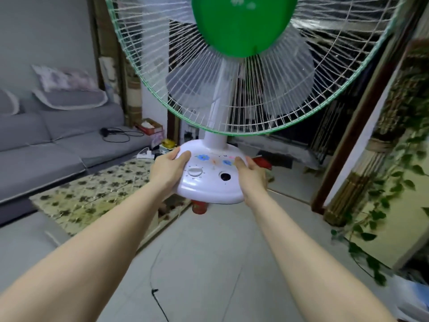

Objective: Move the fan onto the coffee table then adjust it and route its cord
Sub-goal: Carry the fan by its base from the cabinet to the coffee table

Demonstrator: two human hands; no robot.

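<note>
**Fan held in the air by both hands**

The fan (234, 94) is off the floor, carried upright in front of the person above the pale tiles. The left hand (168, 169) clasps the left edge of its white base (209, 182), thumb on top; the right hand (251, 174) clasps the right edge the same way. The green-rimmed grille and green hub rise above them. The coffee table (92, 194), with a leaf-patterned top, stands lower left, beside the grey sofa (58, 140). A thin dark cord (155, 291) trails over the floor below
</note>
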